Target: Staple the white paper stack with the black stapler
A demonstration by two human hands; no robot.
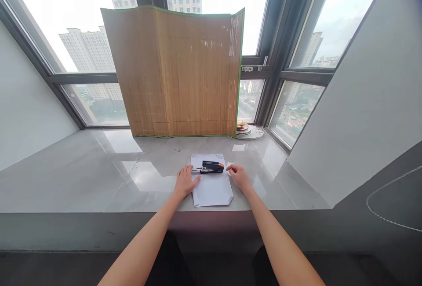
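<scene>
A black stapler (211,167) with an orange end lies across the far part of a small stack of white paper (211,186) on the grey sill. My left hand (185,181) rests flat on the paper's left edge, its fingertips close to the stapler's metal nose. My right hand (239,176) sits at the paper's right edge, fingers curled near the stapler's orange end, holding nothing. The paper's near right corner is folded.
A bamboo screen (178,72) with green trim stands upright at the back against the window. A few stacked plates (248,130) sit behind its right end. A slanted grey wall (356,114) closes the right side. The sill's front edge (132,212) runs below the paper.
</scene>
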